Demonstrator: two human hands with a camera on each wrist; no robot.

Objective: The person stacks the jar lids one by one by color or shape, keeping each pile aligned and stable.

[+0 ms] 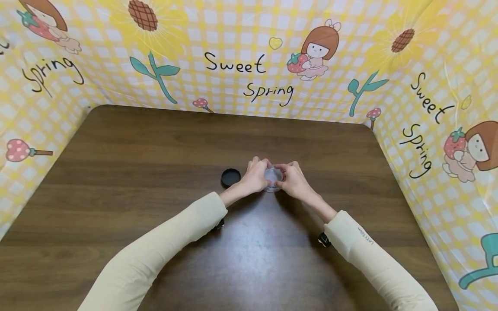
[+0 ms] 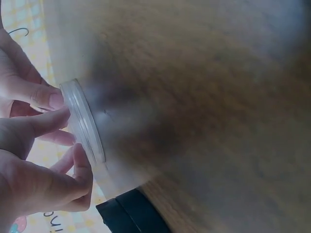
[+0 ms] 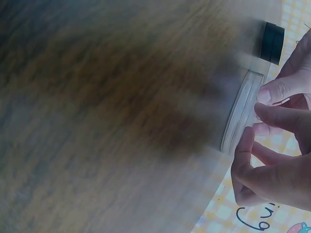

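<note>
A clear, shallow round dish [image 1: 273,176] lies on the wooden table between both hands. From its left side, my left hand [image 1: 255,176] grips the rim, with curled fingers toward the far edge and the thumb nearer. My right hand [image 1: 294,180] holds the opposite side in much the same way. Both wrist views show the low clear wall of the dish [image 2: 83,121] and fingertips pinching at its upper edge. Whether anything thin lies inside the dish is hard to tell. Just left of my left hand sits a black round cap-like piece [image 1: 231,177], with a seam around its side.
The brown wooden table [image 1: 155,142] extends around the hands. Yellow checked cloth [image 1: 233,39] with cartoon prints walls in its back and sides. A small black device [image 1: 324,239] is at the right cuff, and another [image 1: 220,223] at the left.
</note>
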